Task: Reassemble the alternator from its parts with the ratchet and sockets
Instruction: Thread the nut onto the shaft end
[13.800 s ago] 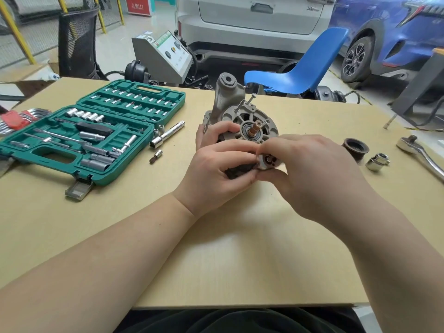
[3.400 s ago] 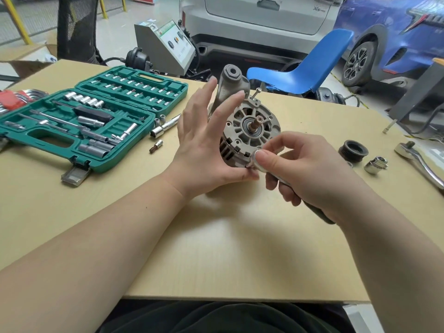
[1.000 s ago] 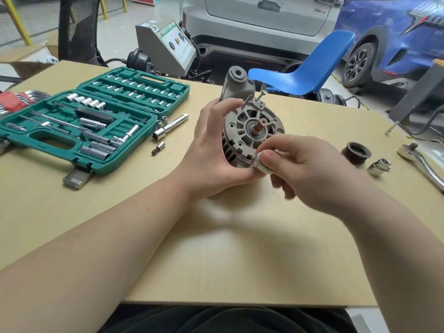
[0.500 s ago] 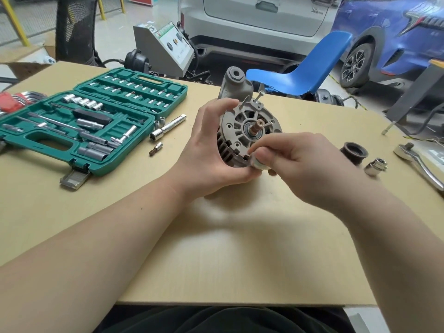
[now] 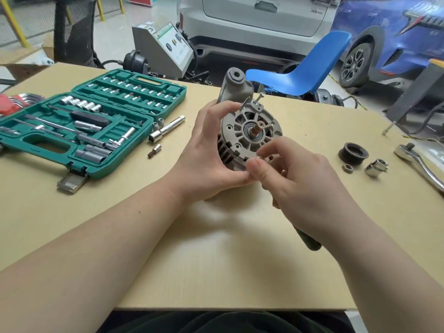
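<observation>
The grey alternator (image 5: 247, 131) stands on edge at the middle of the table, its shaft (image 5: 258, 127) facing me. My left hand (image 5: 211, 155) grips its left side, fingers curled over the top rim. My right hand (image 5: 295, 179) holds a small ratchet driver; its shiny head (image 5: 260, 159) sits between thumb and forefinger against the alternator's lower front, and its dark handle (image 5: 308, 240) sticks out below my palm. The black pulley (image 5: 353, 153), a nut (image 5: 347, 168) and a chrome socket (image 5: 376, 167) lie to the right.
An open green socket case (image 5: 79, 131) fills the left of the table. Loose beside it lie an extension bar (image 5: 167, 129) and a small bit (image 5: 154, 150). A large chrome ratchet (image 5: 422, 165) rests at the right edge. A blue chair (image 5: 302, 70) stands behind the table.
My left hand went from flat against the housing to gripping it. My right hand keeps the driver's head at the lower front, and its fingers have shifted on it.
</observation>
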